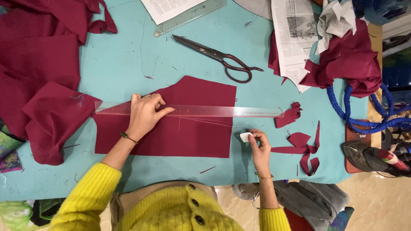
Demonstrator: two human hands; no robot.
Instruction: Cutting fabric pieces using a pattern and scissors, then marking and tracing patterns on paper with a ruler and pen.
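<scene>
A cut piece of maroon fabric (pixel 188 132) lies flat on the turquoise table (pixel 128 60). A long clear ruler (pixel 239 112) stretches across it from left to right. My left hand (pixel 144 113) presses down on the ruler's left part, fingers spread flat. My right hand (pixel 259 145) pinches a small white piece of tailor's chalk (pixel 245 137) just off the fabric's right edge, below the ruler. Faint chalk lines show on the fabric under the ruler.
Dark-handled scissors (pixel 218 57) lie above the fabric. More maroon cloth (pixel 38 81) is piled at left and at the upper right (pixel 351 60). Maroon scraps (pixel 302 149) sit at right, near a blue cord (pixel 359 115). A second ruler (pixel 190 15) and papers (pixel 293 34) lie at the far edge.
</scene>
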